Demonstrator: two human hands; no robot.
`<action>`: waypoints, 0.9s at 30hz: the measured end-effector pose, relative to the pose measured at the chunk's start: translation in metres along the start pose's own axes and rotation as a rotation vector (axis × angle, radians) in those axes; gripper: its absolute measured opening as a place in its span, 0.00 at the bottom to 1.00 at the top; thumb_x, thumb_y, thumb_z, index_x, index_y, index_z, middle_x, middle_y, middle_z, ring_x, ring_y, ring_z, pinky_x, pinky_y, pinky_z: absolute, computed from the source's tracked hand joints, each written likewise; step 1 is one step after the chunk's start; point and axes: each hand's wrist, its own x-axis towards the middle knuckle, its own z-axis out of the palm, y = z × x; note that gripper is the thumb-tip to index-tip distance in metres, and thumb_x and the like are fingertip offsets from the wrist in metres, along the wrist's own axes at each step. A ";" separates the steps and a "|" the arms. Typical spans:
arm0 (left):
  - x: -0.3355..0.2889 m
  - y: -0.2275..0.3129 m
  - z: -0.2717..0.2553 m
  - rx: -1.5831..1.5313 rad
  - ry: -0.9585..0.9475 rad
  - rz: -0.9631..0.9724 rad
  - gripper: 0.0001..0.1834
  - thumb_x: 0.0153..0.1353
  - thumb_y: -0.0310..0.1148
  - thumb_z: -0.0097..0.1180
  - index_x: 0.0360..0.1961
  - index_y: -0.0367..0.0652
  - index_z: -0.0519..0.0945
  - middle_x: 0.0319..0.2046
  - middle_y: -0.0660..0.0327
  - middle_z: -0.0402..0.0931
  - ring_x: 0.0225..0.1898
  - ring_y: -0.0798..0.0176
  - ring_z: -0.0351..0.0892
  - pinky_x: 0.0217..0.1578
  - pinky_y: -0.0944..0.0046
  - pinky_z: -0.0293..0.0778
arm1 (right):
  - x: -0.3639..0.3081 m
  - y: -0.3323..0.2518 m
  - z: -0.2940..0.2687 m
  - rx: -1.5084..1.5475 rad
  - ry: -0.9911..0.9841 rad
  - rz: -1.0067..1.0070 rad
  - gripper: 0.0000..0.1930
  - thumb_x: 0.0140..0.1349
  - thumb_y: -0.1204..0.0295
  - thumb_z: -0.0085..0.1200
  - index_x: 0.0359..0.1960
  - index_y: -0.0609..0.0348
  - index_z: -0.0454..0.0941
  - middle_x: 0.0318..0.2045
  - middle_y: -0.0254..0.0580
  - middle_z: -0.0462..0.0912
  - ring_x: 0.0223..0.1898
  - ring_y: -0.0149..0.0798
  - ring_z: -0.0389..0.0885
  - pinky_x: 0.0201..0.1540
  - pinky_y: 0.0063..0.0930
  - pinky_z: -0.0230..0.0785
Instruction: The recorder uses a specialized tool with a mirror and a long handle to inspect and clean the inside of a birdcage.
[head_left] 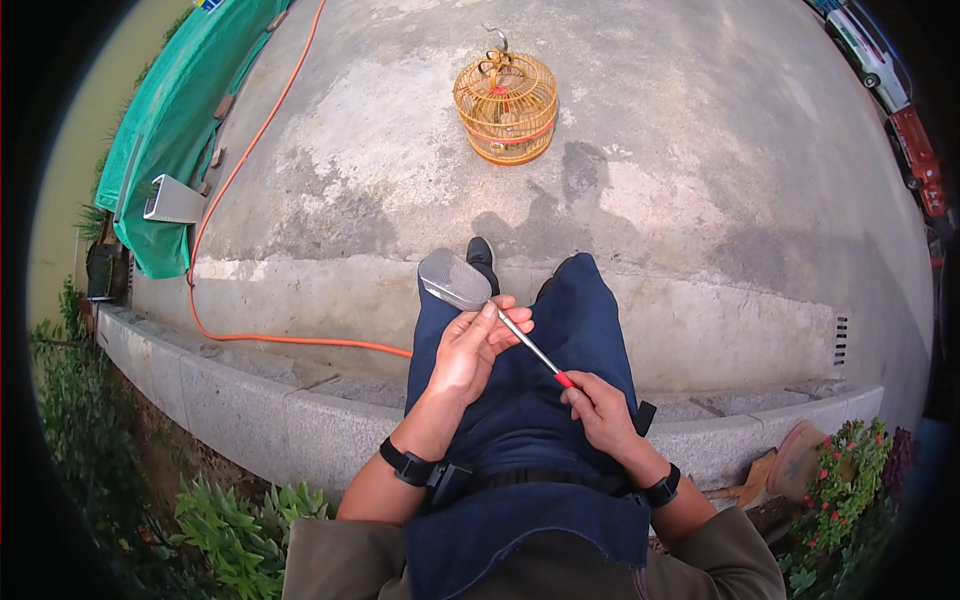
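Observation:
Across my lap lies a small mesh hand net with a grey oval head, a thin metal rod and a red grip. My left hand pinches the rod just below the mesh head, the thumb on top and the other fingers curled beneath. Farther down, my right hand is closed around the red end of the handle. The head of the net points up and left, over my left knee. Dark blue trousers are under both hands.
A round bamboo birdcage with a metal hook stands on the concrete ahead. An orange hose curves along the left. Beside it are a green tarp and a white planter. I sit on a stone ledge; a flowerpot stands at right.

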 end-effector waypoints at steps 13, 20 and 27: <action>0.009 0.002 -0.022 -0.275 -0.058 0.178 0.10 0.70 0.37 0.56 0.44 0.41 0.81 0.46 0.58 0.82 0.47 0.59 0.83 0.51 0.56 0.78 | -0.010 0.009 -0.003 0.863 -0.405 0.388 0.17 0.78 0.67 0.41 0.58 0.64 0.74 0.32 0.37 0.80 0.25 0.24 0.74 0.27 0.16 0.66; 0.000 -0.008 -0.006 -0.184 -0.124 0.202 0.07 0.70 0.31 0.57 0.44 0.41 0.81 0.45 0.63 0.82 0.47 0.62 0.83 0.54 0.53 0.78 | -0.015 0.016 0.001 0.698 -0.293 0.277 0.17 0.77 0.68 0.44 0.59 0.64 0.74 0.31 0.35 0.79 0.25 0.22 0.73 0.27 0.14 0.64; 0.008 -0.010 0.004 -0.072 -0.263 0.150 0.08 0.68 0.31 0.60 0.44 0.39 0.83 0.46 0.60 0.83 0.46 0.64 0.82 0.50 0.61 0.77 | 0.000 0.006 0.001 0.673 -0.230 0.272 0.16 0.76 0.69 0.46 0.56 0.65 0.76 0.36 0.37 0.81 0.33 0.26 0.78 0.37 0.19 0.71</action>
